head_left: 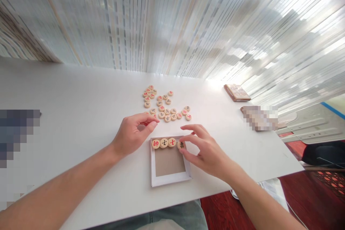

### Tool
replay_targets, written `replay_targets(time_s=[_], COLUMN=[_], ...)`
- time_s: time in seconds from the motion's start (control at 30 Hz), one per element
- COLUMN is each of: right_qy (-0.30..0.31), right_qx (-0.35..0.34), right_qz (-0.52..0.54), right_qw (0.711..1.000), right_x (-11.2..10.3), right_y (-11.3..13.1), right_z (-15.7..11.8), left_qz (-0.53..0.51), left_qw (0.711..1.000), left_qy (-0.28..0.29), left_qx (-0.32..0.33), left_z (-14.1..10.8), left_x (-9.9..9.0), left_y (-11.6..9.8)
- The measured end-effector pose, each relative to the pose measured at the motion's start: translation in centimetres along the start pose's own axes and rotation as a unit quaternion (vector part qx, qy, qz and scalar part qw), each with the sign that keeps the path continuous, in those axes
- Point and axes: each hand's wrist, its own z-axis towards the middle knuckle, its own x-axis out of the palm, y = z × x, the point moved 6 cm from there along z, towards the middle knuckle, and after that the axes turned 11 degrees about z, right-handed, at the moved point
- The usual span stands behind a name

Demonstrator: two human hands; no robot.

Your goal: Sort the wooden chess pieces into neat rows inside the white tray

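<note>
A shallow white box [172, 180] lies on the table before me, with a row of round Chinese chess pieces along its far inner side. A red-marked piece [155, 144], a black-marked piece [164, 143] and another red-marked piece [171, 142] sit side by side there. At the row's right end, my right hand [206, 147] has thumb and fingertips around a black-marked chess piece [181, 145]. My left hand [134, 133] is curled above the table, left of the box, thumb and index tips close together near loose pieces; whether anything is between them is hidden.
Several loose chess pieces [167, 118] are scattered beyond the box. A flat brown box [237, 92] lies at the table's far right, near a partly blurred object [258, 118]. A striped curtain [151, 21] hangs along the back edge. The white table [88, 100] ends at my lap.
</note>
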Motion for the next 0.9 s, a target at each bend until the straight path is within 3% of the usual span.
replay_targets(time_s=[0.17, 0.4, 0.77, 0.9], right_qy=[0.012, -0.019, -0.021, -0.021], right_qx=[-0.006, -0.031, -0.027, -0.006], right_qz=[-0.038, -0.076, -0.052, -0.042], right_qw=[0.999, 0.996, 0.998, 0.999], right_x=[0.52, 0.74, 1.02, 0.12], right_y=[-0.30, -0.32, -0.52, -0.11], right_z=[0.40, 0.36, 0.90, 0.74], left_qz=[0.001, 0.009, 0.023, 0.027], left_qw=[1.000, 1.000, 1.000, 1.000], left_qy=[0.000, -0.001, 0.002, 0.002], left_qx=[0.002, 0.010, 0.012, 0.005], left_z=[-0.03, -0.15, -0.01, -0.02], left_x=[0.03, 0.02, -0.03, -0.11], left_y=[0.13, -0.02, -0.20, -0.07])
